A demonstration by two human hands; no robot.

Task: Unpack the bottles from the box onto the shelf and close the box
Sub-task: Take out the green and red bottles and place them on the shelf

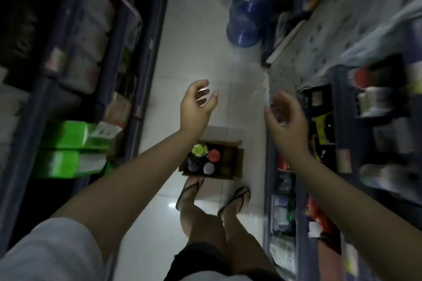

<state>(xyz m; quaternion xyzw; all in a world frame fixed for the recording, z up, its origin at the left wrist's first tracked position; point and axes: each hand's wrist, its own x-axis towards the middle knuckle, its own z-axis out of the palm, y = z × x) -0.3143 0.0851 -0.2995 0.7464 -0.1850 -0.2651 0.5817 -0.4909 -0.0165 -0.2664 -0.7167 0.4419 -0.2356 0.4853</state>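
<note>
Box (237,162) open on floor, lower centre, bottles (203,159) inside (four caps visible). Left hand (196,107) and right hand (285,116) above it, mid-frame, fingers loosely spread, holding nothing.

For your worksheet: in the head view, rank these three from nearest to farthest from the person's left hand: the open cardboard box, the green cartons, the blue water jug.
From the left hand:
1. Open cardboard box, on the floor just below the hand in the picture.
2. Blue water jug, up the aisle, toward the right.
3. Green cartons, on the left-side shelf.
</note>
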